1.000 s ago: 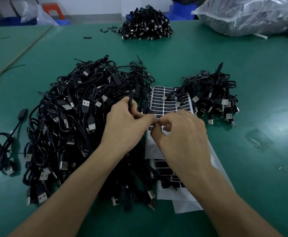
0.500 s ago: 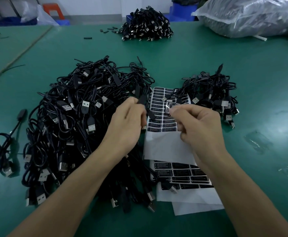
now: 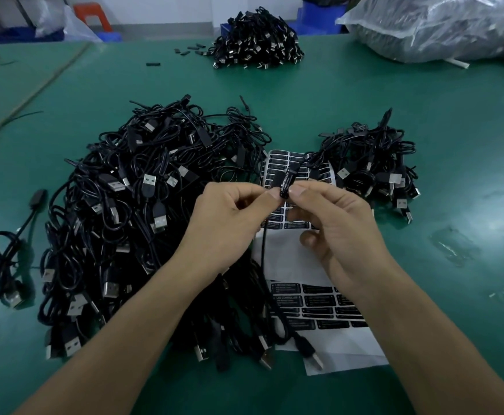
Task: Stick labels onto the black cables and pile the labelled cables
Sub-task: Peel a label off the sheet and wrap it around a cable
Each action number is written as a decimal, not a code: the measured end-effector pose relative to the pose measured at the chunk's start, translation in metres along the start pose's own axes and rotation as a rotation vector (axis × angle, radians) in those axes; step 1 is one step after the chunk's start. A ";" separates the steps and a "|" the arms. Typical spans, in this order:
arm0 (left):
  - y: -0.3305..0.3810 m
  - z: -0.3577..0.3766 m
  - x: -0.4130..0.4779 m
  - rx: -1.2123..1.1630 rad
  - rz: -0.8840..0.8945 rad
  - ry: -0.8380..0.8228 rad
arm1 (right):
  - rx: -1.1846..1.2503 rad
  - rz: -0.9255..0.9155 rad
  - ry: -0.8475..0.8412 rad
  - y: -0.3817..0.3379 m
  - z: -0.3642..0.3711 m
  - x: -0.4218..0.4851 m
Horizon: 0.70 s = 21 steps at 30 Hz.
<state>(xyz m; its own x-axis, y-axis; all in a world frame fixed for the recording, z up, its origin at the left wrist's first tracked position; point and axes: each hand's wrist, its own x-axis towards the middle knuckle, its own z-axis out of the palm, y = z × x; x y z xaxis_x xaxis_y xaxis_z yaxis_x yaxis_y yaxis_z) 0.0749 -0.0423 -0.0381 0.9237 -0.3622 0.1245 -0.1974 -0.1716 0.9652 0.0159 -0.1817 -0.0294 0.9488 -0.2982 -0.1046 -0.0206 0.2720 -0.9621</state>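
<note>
Both hands meet above the label sheets: the left hand (image 3: 229,223) and the right hand (image 3: 334,232) each pinch, between thumb and forefinger, the small black plastic controller block (image 3: 289,178) of 1 thin black cable (image 3: 263,253), held clear of the surface and tilted up and away. A black label with white print (image 3: 284,189), reading LED CONTROLLER, lies along the block's upper face. 1 second ago both sets of fingertips were down at the sheet. 0.5 seconds ago the right hand held a peeled label apart from the block in the left. Now label and block are together, so the sticking step looks done or in its last press-down. The cable's cord hangs from the grip and runs down to a silver USB plug (image 3: 313,356) resting on the lower white backing sheet of black labels (image 3: 340,351). The upper white backing sheet (image 3: 286,259) lies under the hands, its near rows bare. Left of the sheets sits the large tangled pile of black USB cables (image 3: 125,223), probably unlabelled stock. To the right is the smaller pile of black cables (image 3: 370,166), likely where this 1 goes next. Farther out on the green surface (image 3: 454,139) lie a lone coiled black cable (image 3: 8,265), a far heap of black cables (image 3: 256,46) and a clear plastic bag (image 3: 442,25).
</note>
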 end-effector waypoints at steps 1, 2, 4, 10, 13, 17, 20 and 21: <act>0.001 0.000 0.000 0.009 0.007 -0.005 | -0.002 0.001 0.001 0.000 0.000 0.000; 0.001 -0.001 -0.001 0.018 0.010 -0.013 | -0.007 0.002 0.005 0.001 0.000 0.001; 0.001 -0.002 -0.001 0.033 0.009 -0.039 | -0.018 0.001 0.019 0.001 0.000 0.002; 0.003 -0.003 0.000 0.047 -0.026 -0.138 | 0.005 -0.015 0.035 0.004 -0.002 0.004; 0.003 -0.003 0.000 0.040 -0.034 -0.126 | -0.024 -0.093 0.042 0.006 -0.002 0.005; 0.000 -0.003 0.000 0.008 -0.079 -0.074 | -0.167 -0.308 0.079 0.008 -0.004 0.005; -0.001 -0.002 -0.001 -0.015 -0.070 -0.061 | -0.213 -0.336 0.061 0.009 -0.004 0.004; -0.001 -0.003 -0.001 -0.024 -0.059 -0.052 | -0.219 -0.324 0.060 0.009 -0.004 0.004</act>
<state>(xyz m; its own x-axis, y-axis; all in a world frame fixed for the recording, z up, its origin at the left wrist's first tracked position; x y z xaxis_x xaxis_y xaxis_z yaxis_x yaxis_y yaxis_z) 0.0747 -0.0392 -0.0388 0.9150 -0.3996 0.0559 -0.1350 -0.1726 0.9757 0.0186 -0.1842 -0.0396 0.8971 -0.3916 0.2048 0.2040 -0.0442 -0.9780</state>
